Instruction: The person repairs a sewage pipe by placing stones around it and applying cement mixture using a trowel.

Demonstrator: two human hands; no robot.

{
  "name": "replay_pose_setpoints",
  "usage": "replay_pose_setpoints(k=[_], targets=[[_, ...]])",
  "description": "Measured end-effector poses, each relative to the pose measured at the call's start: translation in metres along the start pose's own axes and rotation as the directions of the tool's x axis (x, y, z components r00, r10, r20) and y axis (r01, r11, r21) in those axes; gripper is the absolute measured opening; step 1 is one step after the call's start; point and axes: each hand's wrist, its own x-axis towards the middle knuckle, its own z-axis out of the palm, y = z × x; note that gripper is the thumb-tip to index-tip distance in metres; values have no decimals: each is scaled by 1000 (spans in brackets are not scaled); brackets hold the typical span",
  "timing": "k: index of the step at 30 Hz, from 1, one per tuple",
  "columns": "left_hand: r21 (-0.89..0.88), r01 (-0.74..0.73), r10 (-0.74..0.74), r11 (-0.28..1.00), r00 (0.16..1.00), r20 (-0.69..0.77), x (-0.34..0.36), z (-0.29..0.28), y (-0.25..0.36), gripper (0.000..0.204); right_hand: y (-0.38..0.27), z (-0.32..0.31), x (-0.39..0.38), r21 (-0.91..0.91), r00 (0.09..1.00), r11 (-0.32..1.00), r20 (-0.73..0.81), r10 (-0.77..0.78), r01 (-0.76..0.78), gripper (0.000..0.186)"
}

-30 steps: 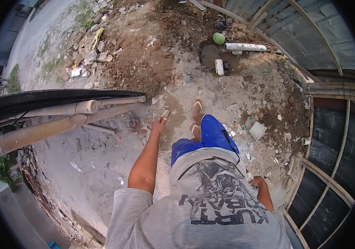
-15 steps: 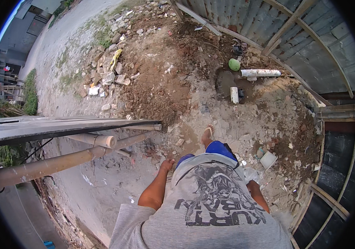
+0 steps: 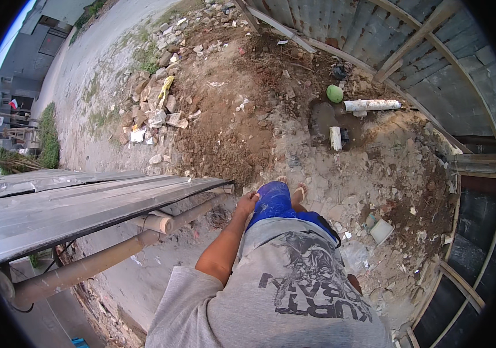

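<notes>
My left hand [image 3: 247, 203] hangs beside the left leg of my blue shorts [image 3: 274, 201]. Its fingers are curled in; whether anything small is between them is hidden. A plastic bag [image 3: 354, 254], clear and crumpled, lies on the ground to the right of my shirt. My right hand is out of sight behind the grey printed T-shirt [image 3: 294, 272], with only a sliver of that arm showing. Flip-flops [image 3: 301, 190] are on my feet, which stand on rough, rubble-strewn ground.
Bamboo poles [image 3: 126, 246] carry a metal sheet roof [image 3: 85, 200] close on my left. Ahead lie a rubble heap [image 3: 156, 110], a muddy pit [image 3: 320, 119], white pipes [image 3: 372, 105] and a green ball-like object [image 3: 335, 93]. A corrugated metal wall [image 3: 340, 23] stands at the far right.
I have stepped forward, and my left leg has swung ahead. My left hand has moved forward to beside the shorts. My right arm has gone mostly out of sight.
</notes>
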Motion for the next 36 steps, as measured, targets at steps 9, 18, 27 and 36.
replay_pose_setpoints(k=[9, 18, 27, 36], targets=[[437, -208, 115, 875, 966, 231, 50, -19, 64, 53, -72, -9, -24, 236, 950, 938, -125, 287, -253, 32], [421, -170, 133, 891, 984, 116, 77, -36, 92, 55, -92, -17, -38, 409, 882, 874, -265, 389, -262, 31], [411, -176, 102, 894, 975, 196, 57, -30, 71, 58, -42, 8, -19, 233, 895, 959, -377, 240, -159, 31], [450, -102, 27, 887, 985, 171, 55, -44, 50, 56, -29, 9, -6, 285, 885, 896, -223, 409, -342, 39]])
